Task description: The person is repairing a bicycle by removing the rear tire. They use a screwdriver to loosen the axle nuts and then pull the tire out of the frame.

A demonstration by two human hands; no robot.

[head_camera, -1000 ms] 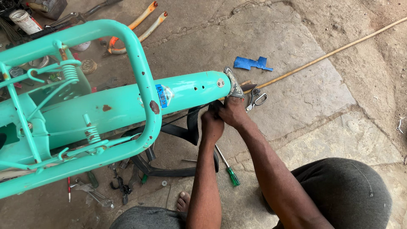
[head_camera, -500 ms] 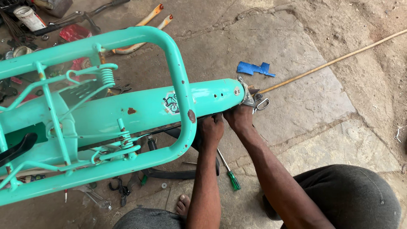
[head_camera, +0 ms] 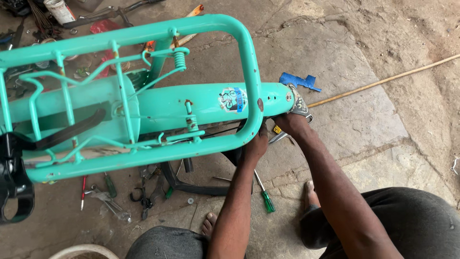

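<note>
A turquoise bicycle rear mudguard [head_camera: 201, 103] runs left to right under a turquoise carrier rack [head_camera: 143, 33] with coil springs. My left hand [head_camera: 256, 144] reaches up under the mudguard beside the rack's rounded end; its fingers are curled against the underside. My right hand [head_camera: 290, 123] grips the mudguard's right tip, where a small metal bracket [head_camera: 299, 105] sticks out. Whether either hand also holds a small tool is hidden.
A green-handled screwdriver [head_camera: 264, 195] lies on the concrete floor between my arms. Pliers and small tools [head_camera: 143, 199] lie lower left. A blue scrap [head_camera: 297, 80] and a long thin stick [head_camera: 383, 80] lie to the right. My bare feet and knees fill the bottom.
The bicycle frame has shifted rightwards and nearer in view, so the rack now covers more of the mudguard. Both hands stay at the mudguard's right tip.
</note>
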